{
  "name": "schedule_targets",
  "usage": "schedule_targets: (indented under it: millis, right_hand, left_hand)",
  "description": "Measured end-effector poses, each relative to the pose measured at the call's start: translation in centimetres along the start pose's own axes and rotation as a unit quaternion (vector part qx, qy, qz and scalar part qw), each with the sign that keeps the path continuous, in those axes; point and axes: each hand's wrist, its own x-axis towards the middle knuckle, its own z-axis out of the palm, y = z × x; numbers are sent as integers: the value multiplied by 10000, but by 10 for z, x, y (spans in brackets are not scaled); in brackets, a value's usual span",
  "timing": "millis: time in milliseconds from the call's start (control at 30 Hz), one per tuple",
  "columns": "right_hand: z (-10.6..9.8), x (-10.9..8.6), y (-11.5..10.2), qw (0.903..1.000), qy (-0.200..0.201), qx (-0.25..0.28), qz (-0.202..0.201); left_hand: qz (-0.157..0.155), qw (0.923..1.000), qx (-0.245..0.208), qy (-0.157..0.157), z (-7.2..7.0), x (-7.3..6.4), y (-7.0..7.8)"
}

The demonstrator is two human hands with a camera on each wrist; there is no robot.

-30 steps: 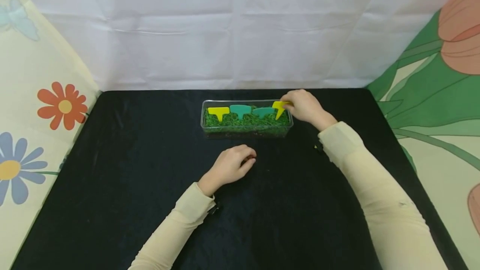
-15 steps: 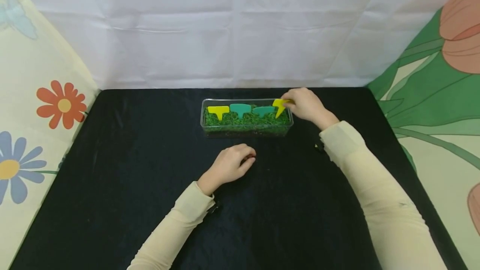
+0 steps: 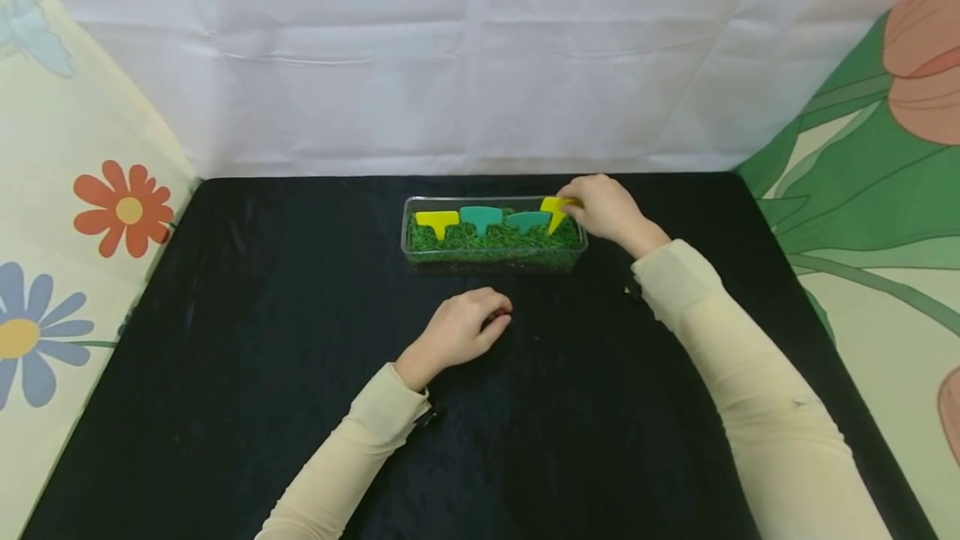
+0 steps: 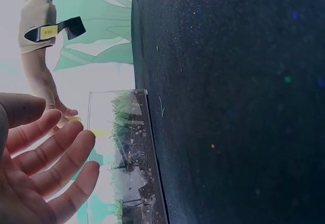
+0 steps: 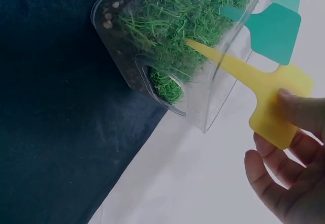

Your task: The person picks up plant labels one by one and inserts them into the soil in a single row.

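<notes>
Between thumb and fingers, my right hand (image 3: 603, 207) pinches a yellow T-shaped plant label (image 5: 274, 102) at its wide head. The label's pointed stem is tilted, its tip at the grass in the right end of a clear plastic box (image 3: 495, 252). Another yellow plant label (image 3: 437, 222) stands at the left of the grass (image 5: 203, 16). Two teal plant labels stand between, one left of centre (image 3: 481, 217) and one right of centre (image 3: 528, 221). My left hand (image 3: 459, 327) lies in front of the box, fingers loosely curled with nothing in them.
The box stands near the back edge of a black-covered table (image 3: 262, 357). Dark soil (image 4: 139, 153) shows beneath the grass. A white cloth (image 3: 450, 65) hangs behind, and flower-printed panels stand left (image 3: 45, 148) and right (image 3: 862, 182).
The right hand and its yellow plant label have shifted slightly left during the last half second. The left hand and the other labels stay where they were.
</notes>
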Motion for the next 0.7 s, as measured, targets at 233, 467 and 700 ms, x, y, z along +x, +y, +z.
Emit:
schedule_targets:
  millis: [233, 467, 700]
  right_hand:
    - [3, 1, 0, 9999, -13, 27, 101]
    - [1, -1, 1, 9998, -35, 126, 163]
    - [-2, -2, 1, 9997, 187, 158, -2]
  left_hand:
    - [19, 10000, -63, -25, 1, 0, 0]
    - [18, 10000, -89, -40, 0, 0, 0]
    - [29, 10000, -53, -16, 0, 0, 0]
